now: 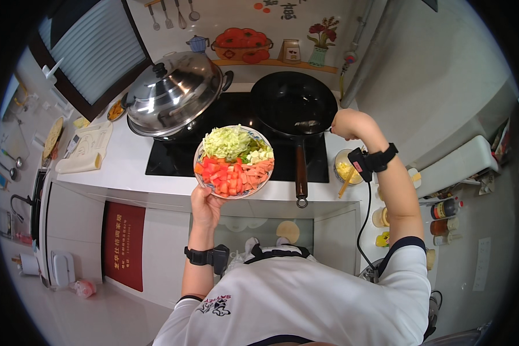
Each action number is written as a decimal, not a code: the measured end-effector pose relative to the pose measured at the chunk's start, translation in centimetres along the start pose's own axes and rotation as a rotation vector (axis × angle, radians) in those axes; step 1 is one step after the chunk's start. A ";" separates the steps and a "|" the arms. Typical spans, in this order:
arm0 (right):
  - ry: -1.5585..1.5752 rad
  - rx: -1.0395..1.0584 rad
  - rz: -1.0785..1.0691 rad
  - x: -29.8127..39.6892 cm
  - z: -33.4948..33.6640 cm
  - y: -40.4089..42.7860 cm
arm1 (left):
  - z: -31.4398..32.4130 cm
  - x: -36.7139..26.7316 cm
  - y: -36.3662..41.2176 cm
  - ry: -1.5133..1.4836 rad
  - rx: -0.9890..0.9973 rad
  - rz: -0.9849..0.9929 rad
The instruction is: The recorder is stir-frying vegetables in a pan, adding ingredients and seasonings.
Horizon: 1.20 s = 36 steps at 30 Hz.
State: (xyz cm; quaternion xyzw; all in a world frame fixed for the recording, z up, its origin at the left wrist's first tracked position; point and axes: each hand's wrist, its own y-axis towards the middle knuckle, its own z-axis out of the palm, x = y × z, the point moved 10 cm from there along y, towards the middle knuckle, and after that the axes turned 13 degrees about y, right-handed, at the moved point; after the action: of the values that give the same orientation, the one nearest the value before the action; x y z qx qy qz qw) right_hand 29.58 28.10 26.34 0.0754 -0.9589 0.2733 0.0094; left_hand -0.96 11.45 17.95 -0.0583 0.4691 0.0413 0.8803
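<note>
My left hand (206, 205) grips the near rim of a patterned plate (197, 150), holding it up over the front edge of the cooktop. On the plate sit shredded cabbage (227, 142), diced tomato (225, 178), pinkish sliced sausage or ham (259, 171), pale cubes (260, 156) and some green pieces beside the cabbage. A black wok (292, 99) stands on the right of the cooktop, its wooden handle (301, 166) pointing towards me. Beside the wok's right rim is my right hand (351, 124), fingers curled; a small light bit shows at the fingertips, but what it is stays unclear.
A large steel pot with a domed lid (177, 91) occupies the left of the black glass cooktop (173, 162). To the right, a glass bowl (350, 177) holds yellow food and chopsticks (345, 188). Bottles and jars (443, 209) line the right counter. A rolled mat (78, 163) lies left.
</note>
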 end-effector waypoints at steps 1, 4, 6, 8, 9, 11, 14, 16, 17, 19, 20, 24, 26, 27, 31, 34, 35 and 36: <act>0.143 0.031 0.016 0.3 0.3 -0.8 | -0.5 0.2 0.1 0.005 0.002 -0.008; 0.255 0.004 -0.057 2.5 1.8 2.3 | -1.0 0.5 -0.1 -0.003 0.009 -0.016; 0.235 -0.058 -0.106 2.0 4.2 7.2 | -0.6 0.4 -0.2 -0.007 0.021 -0.015; 0.006 -0.346 -0.166 0.1 4.2 10.7 | 0.3 0.6 -0.2 -0.015 0.035 -0.016; 0.006 -0.343 -0.180 -0.1 4.2 10.7 | 0.2 0.5 -0.4 -0.012 0.030 -0.011; 0.142 -0.423 -0.100 -2.9 3.3 10.0 | 0.7 0.2 -0.5 -0.010 0.033 -0.007; 1.156 -0.154 0.036 -5.6 3.3 4.9 | 0.6 -0.6 -1.2 -0.010 -0.011 0.008; 1.492 -0.056 0.092 -6.3 4.1 1.9 | 0.6 -0.1 -1.0 0.004 0.043 -0.023; 1.650 0.008 0.121 -7.2 5.1 1.4 | 0.6 0.0 -0.8 0.004 0.045 -0.026; 1.772 0.009 0.118 -7.6 6.5 0.2 | 0.4 0.4 -0.5 0.026 0.055 -0.028; 1.894 0.010 0.110 -7.4 7.3 -0.4 | 0.2 0.6 -0.4 0.025 0.053 -0.030; 1.986 0.021 -0.078 -4.9 9.2 -2.6 | -0.2 0.8 0.1 0.027 0.065 -0.025; 2.022 0.005 -0.100 -4.2 10.7 -3.0 | -0.3 0.9 0.2 0.036 0.059 -0.029; 2.033 -0.023 -0.091 -4.0 11.5 -3.2 | -0.5 1.0 0.2 0.047 0.048 -0.035; 2.004 -0.119 -0.135 -3.4 12.9 -4.1 | -0.8 1.1 0.4 0.059 0.067 -0.046; 1.989 -0.167 -0.137 -3.2 13.6 -4.2 | -0.7 0.7 0.4 0.021 0.004 -0.039; 1.969 -0.190 -0.135 -3.2 13.6 -4.2 | -1.0 0.9 0.6 0.019 0.004 -0.040; 1.963 -0.201 -0.136 -3.1 13.6 -4.2 | -1.2 1.0 0.8 0.035 0.041 -0.050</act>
State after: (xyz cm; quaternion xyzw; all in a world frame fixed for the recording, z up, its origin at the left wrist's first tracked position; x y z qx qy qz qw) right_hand 33.57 17.85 16.81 -0.1307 -0.5380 0.1306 0.8225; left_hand -1.47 12.05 16.39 -0.0526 0.4836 0.0086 0.8737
